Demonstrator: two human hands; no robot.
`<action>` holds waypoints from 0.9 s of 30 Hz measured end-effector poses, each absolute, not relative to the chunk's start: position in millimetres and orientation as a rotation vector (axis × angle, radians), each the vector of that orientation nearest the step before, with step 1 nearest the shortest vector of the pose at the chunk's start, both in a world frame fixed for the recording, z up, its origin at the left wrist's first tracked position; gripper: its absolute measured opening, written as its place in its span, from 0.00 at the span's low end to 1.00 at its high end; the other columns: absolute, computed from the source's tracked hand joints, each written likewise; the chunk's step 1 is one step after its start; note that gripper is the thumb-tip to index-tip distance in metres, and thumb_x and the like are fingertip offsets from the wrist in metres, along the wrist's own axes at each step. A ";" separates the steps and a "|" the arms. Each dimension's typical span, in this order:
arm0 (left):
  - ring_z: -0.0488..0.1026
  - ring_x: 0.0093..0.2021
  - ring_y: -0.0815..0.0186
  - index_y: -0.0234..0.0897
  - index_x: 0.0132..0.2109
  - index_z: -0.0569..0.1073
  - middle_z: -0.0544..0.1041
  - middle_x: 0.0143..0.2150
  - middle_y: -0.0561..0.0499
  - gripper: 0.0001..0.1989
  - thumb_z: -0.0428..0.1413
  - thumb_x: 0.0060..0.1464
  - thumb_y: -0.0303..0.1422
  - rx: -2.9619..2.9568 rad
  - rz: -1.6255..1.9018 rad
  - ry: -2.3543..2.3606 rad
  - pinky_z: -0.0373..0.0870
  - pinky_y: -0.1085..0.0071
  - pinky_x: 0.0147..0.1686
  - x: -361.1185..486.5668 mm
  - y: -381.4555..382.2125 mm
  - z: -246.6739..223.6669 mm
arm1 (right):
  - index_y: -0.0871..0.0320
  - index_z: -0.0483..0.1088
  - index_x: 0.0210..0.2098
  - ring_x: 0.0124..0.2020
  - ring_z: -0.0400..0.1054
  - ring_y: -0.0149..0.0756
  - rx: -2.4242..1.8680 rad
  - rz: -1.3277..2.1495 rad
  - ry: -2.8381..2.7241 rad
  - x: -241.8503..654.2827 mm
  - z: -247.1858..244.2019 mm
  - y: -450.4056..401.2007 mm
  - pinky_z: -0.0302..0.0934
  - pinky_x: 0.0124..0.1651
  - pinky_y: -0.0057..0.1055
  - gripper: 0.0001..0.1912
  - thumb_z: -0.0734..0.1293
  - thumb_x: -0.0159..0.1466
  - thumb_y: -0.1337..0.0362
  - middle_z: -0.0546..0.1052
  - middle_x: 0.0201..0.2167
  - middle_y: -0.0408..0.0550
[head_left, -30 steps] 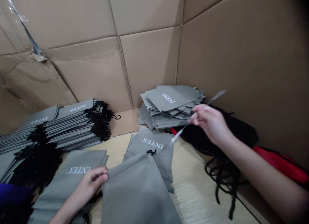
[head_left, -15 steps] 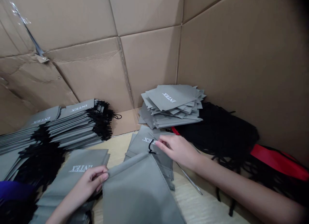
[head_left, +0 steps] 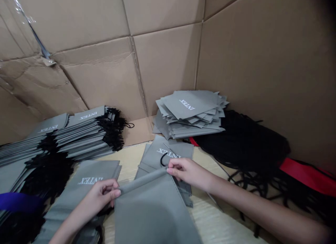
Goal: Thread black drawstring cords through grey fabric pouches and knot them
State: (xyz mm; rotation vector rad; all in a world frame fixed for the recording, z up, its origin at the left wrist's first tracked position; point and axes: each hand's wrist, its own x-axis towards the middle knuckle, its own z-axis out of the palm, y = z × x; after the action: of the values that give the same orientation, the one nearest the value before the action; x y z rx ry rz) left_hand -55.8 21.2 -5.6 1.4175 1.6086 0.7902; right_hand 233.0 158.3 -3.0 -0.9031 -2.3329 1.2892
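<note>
A plain grey fabric pouch is held up in front of me, its folded top hem slanting up to the right. My left hand is closed on the pouch's left top corner. With thumb and fingertips, my right hand pinches the right end of the hem. A black cord curves up beside those fingertips. The tip of a thin metal rod shows beyond my right hand; whether that hand also holds the rod, I cannot tell. Under it lie grey pouches printed INTEX.
A loose pile of grey pouches stands at the back, near the cardboard wall. Corded pouches are stacked at left, with more pouches beneath my left arm. Black cords and a red strip lie at right.
My right hand has moved down from the black cord onto the pouch's right top corner. My left hand keeps its hold. The view has shifted slightly.
</note>
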 end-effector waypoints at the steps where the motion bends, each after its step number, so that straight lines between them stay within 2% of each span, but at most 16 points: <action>1: 0.53 0.18 0.75 0.36 0.24 0.62 0.58 0.17 0.60 0.24 0.55 0.45 0.54 1.390 0.818 1.605 0.48 0.78 0.19 -55.9 21.0 -6.0 | 0.57 0.62 0.26 0.20 0.59 0.28 -0.899 1.260 -2.346 233.6 -2.9 158.4 0.51 0.24 0.22 0.12 0.59 0.63 0.59 0.67 0.18 0.38; 5: 0.44 0.16 0.77 0.37 0.24 0.59 0.51 0.17 0.62 0.25 0.53 0.46 0.56 1.294 0.841 1.566 0.39 0.78 0.16 -55.7 19.2 -3.9 | 0.56 0.65 0.27 0.24 0.65 0.30 -0.856 0.902 -2.573 239.7 5.4 157.5 0.52 0.27 0.23 0.09 0.59 0.63 0.65 0.73 0.22 0.39; 8: 0.43 0.15 0.78 0.37 0.22 0.58 0.49 0.15 0.63 0.27 0.55 0.42 0.57 1.262 0.808 1.565 0.38 0.78 0.15 -55.1 19.7 -2.2 | 0.54 0.67 0.27 0.29 0.70 0.33 -0.829 0.562 -2.728 246.3 14.3 159.3 0.52 0.30 0.25 0.09 0.59 0.62 0.70 0.77 0.29 0.40; 12: 0.43 0.14 0.79 0.38 0.22 0.56 0.57 0.14 0.62 0.28 0.57 0.39 0.57 1.197 0.822 1.656 0.37 0.79 0.14 -55.0 22.0 -2.0 | 0.53 0.69 0.28 0.29 0.70 0.32 -0.827 0.312 -2.791 256.5 20.6 170.5 0.50 0.28 0.25 0.12 0.58 0.61 0.72 0.78 0.30 0.40; 14: 0.44 0.14 0.79 0.37 0.22 0.58 0.61 0.15 0.60 0.27 0.58 0.39 0.55 1.193 0.833 1.655 0.37 0.79 0.14 -55.5 22.3 -1.4 | 0.53 0.70 0.27 0.29 0.70 0.33 -0.828 0.272 -2.782 261.2 21.0 178.2 0.50 0.28 0.25 0.12 0.57 0.61 0.71 0.78 0.29 0.40; 19: 0.46 0.14 0.79 0.35 0.24 0.63 0.63 0.16 0.59 0.24 0.58 0.42 0.53 1.230 0.812 1.591 0.39 0.79 0.15 -59.1 22.0 -1.4 | 0.54 0.70 0.26 0.28 0.69 0.32 -0.816 0.324 -2.808 267.0 18.9 190.2 0.50 0.28 0.25 0.13 0.57 0.61 0.70 0.77 0.28 0.40; 27: 0.44 0.14 0.80 0.36 0.23 0.59 0.61 0.16 0.60 0.27 0.59 0.39 0.55 1.198 0.841 1.598 0.37 0.79 0.14 -60.7 25.7 -5.9 | 0.53 0.69 0.26 0.30 0.71 0.33 -0.872 0.323 -2.827 267.3 18.8 191.6 0.52 0.29 0.25 0.12 0.58 0.62 0.69 0.78 0.29 0.40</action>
State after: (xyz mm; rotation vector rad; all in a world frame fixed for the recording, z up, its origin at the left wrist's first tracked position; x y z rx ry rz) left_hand -60.7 25.7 -5.9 1.1984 1.5982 0.8412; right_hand 267.3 191.6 18.8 -0.8724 -2.8265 0.3228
